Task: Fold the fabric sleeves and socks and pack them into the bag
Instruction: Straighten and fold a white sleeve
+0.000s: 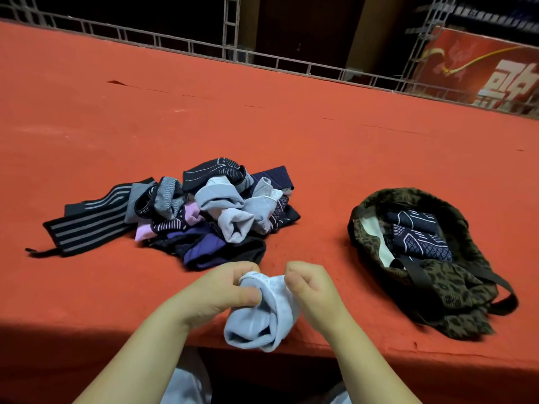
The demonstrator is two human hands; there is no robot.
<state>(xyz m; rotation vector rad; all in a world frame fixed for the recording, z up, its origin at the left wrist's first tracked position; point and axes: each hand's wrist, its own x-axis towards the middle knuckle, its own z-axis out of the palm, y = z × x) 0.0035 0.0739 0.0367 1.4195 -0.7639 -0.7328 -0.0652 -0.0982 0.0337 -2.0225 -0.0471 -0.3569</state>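
Near the table's front edge I hold a pale blue sock (262, 313) with both hands. My left hand (224, 290) pinches its cuff from the left, and my right hand (306, 287) grips the cuff from the right. The sock's body hangs bunched below my fingers. Behind my hands lies a pile of socks and sleeves (210, 211) in grey, black, purple and pink, with a black striped sleeve (87, 220) stretched out at its left. To the right sits an open leopard-print bag (455, 295) holding folded dark patterned pieces (417, 234).
The table wears a red cloth (320, 135) and its front edge runs just under my hands. A metal truss rail (233, 51) lines the far edge. A red banner (481, 68) stands at the back right. The bag's black straps (501, 290) trail toward the front.
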